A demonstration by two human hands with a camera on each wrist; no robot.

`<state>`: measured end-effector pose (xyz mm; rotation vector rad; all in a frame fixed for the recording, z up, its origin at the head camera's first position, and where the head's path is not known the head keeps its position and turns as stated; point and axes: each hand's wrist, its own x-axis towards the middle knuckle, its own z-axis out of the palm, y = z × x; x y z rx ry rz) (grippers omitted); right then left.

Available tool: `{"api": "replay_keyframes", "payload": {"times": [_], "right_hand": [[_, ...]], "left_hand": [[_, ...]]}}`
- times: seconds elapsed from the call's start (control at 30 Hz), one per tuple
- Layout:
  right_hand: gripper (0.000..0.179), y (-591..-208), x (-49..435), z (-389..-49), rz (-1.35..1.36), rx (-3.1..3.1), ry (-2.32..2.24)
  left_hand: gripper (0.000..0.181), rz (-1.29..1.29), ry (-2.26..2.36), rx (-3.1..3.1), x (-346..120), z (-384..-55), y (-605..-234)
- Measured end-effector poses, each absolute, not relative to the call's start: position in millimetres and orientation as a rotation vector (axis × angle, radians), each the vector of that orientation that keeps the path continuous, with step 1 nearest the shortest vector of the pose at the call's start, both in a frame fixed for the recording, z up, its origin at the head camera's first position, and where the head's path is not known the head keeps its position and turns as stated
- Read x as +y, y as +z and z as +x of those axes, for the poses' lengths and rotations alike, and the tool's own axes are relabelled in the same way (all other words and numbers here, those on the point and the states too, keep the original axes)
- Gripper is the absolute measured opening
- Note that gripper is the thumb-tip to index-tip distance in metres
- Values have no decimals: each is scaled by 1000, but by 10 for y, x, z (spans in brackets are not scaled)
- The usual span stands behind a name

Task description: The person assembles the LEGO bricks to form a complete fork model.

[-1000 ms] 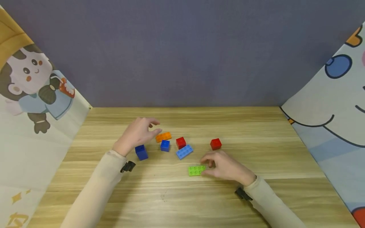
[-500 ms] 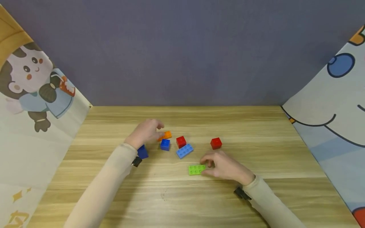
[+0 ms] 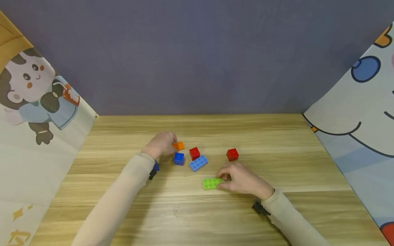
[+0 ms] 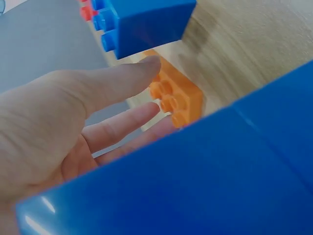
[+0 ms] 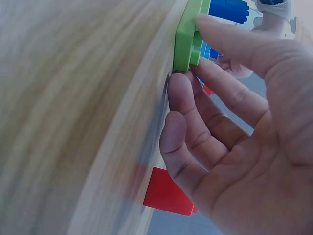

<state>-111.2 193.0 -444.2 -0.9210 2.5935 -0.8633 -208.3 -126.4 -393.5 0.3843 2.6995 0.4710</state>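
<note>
In the head view my left hand [image 3: 162, 142] reaches over the left end of an orange toy building brick [image 3: 180, 146]. The left wrist view has the thumb and fingers spread around that brick's studded side, without a clear pinch. My right hand [image 3: 238, 177] rests low on the table, its thumb and index finger pinching the right end of a flat lime-green brick [image 3: 211, 183]. The right wrist view shows the other fingers [image 5: 178, 93] loosely curled. A small blue brick [image 3: 179, 159] lies just in front of the left hand; a larger dark blue brick [image 4: 161, 181] is mostly hidden by the left wrist.
A red brick [image 3: 194, 153] touches or nearly touches a light blue flat brick [image 3: 198, 163] between the hands. Another red brick [image 3: 232, 154] sits beyond the right hand. Behind the wooden table [image 3: 184, 218] rises a grey partition [image 3: 197, 58], with printed panels at both sides.
My left hand has moved right and down onto the orange brick, its sleeve now covering most of the dark blue brick. The small blue brick has shifted slightly right. My right hand stays put.
</note>
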Motion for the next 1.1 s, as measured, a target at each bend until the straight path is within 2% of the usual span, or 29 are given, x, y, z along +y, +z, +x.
{"api": "replay_keyframes", "payload": {"times": [0.7, 1.1], "right_hand": [[23, -4482, 1934, -1144, -885, 2580, -875], [23, -4515, 1921, -1181, -883, 2579, -894]], "left_hand": [[25, 405, 430, 2758, -1260, -2168, -4084], [42, 409, 551, 2782, -1274, -2135, -4068]]}}
